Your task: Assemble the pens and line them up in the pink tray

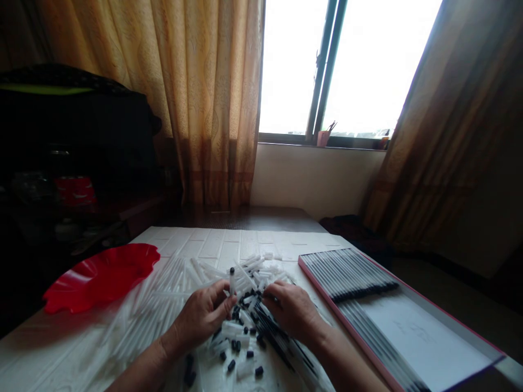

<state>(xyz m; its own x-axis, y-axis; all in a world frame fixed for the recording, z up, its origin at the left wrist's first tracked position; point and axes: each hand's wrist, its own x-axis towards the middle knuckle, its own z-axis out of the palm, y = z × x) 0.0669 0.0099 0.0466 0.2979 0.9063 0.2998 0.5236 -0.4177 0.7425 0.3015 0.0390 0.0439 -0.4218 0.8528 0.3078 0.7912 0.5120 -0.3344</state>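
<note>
My left hand (202,314) pinches a clear pen tube with a black end (232,281), held upright above the pile. My right hand (292,310) rests palm down on a heap of black pen refills (269,329), its fingers curled into the loose parts; what they grip is hidden. Small black caps (235,345) and short clear caps lie scattered between my wrists. A spread of clear pen barrels (163,294) covers the white table (229,242) to the left of my hands.
A red wavy-rimmed plastic dish (100,277) sits at the table's left. A flat pink-edged box (412,332) at the right holds a row of assembled pens (347,275). Curtains and a bright window stand behind; dark bags fill the left.
</note>
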